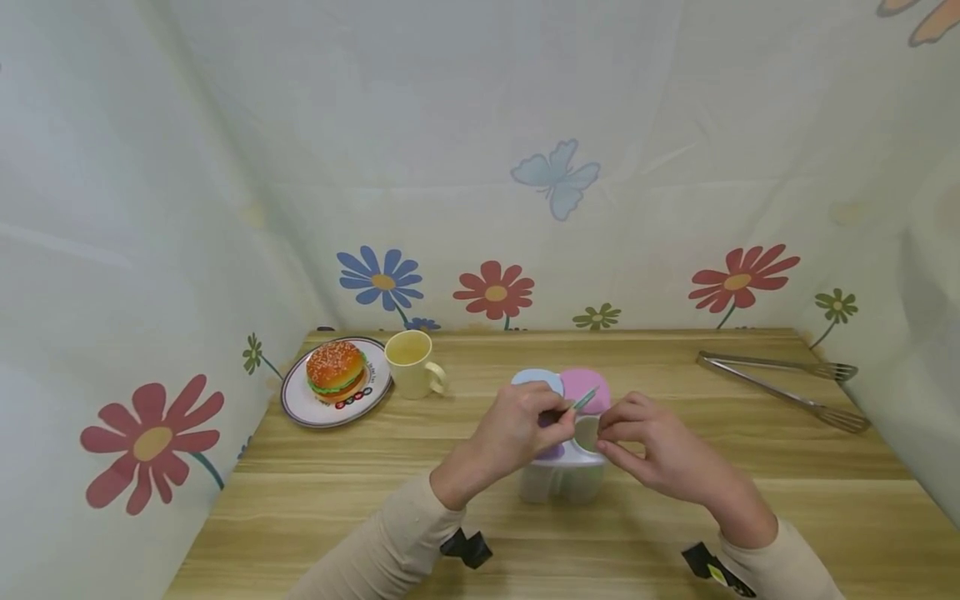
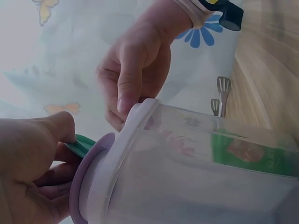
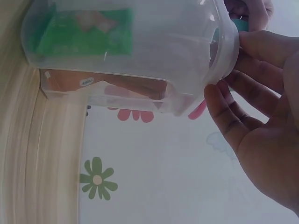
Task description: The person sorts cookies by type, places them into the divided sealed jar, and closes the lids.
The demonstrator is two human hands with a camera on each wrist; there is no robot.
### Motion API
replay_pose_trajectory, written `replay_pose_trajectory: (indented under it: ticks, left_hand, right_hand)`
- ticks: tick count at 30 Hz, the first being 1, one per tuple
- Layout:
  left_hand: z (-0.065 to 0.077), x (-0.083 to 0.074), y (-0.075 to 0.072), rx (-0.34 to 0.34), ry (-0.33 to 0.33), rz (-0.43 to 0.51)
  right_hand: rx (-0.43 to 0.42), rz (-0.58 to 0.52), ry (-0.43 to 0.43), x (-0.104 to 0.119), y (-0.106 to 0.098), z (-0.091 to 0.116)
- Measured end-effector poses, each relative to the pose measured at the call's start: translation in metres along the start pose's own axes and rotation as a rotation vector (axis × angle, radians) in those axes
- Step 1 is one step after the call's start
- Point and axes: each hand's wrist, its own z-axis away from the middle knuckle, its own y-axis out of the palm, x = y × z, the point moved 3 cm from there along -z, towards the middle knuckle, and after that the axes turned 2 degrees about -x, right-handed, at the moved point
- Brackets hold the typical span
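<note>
A clear box with several compartments [image 1: 562,485] stands upright on the table between the hands, with a white rim. It has a blue lid [image 1: 537,380], a pink lid [image 1: 588,385] and a purple lid [image 2: 83,184]. Above the box, my left hand [image 1: 513,429] pinches a round green lid [image 2: 80,145], tilted off its uncovered compartment. My right hand [image 1: 660,446] holds the rim beside that opening, thumb and fingers against its edge. Through the walls show a green packet [image 3: 88,35] and a brown packet [image 3: 107,84] in separate compartments.
At the back left, a toy hamburger [image 1: 337,371] lies on a white plate [image 1: 300,398], with a pale yellow mug [image 1: 410,375] beside it. Metal tongs [image 1: 772,387] lie spread at the right. A flowered cloth [image 1: 637,250] hangs behind the wooden table [image 1: 375,475].
</note>
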Motion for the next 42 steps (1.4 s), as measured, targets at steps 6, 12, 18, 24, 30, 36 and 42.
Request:
replay_pose_trajectory:
  ticks: [6, 12, 18, 24, 30, 36, 42]
  left_hand:
    - [-0.001, -0.001, 0.0, -0.015, 0.018, -0.011]
    - [-0.001, -0.001, 0.002, -0.004, 0.01, -0.004]
    - [-0.002, -0.003, 0.003, 0.03, 0.012, 0.02]
    - [-0.003, -0.007, 0.002, 0.088, 0.018, 0.02]
    - [-0.004, -0.009, 0.002, 0.144, 0.025, 0.01]
    - [-0.003, -0.01, 0.005, 0.154, 0.06, -0.042]
    - [-0.003, -0.012, 0.005, 0.179, 0.084, -0.073]
  right_hand:
    - [-0.012, -0.03, 0.032, -0.001, -0.001, 0.003]
    - [-0.039, -0.069, 0.069, -0.002, -0.003, 0.006]
    - [-0.042, -0.084, 0.147, -0.007, -0.002, 0.013]
    - [-0.051, -0.128, 0.213, -0.012, -0.001, 0.018]
    - [-0.056, -0.21, 0.324, -0.014, 0.002, 0.024]
    - [-0.1, -0.274, 0.378, -0.013, 0.005, 0.026]
    - [-0.13, -0.366, 0.414, -0.012, 0.007, 0.028]
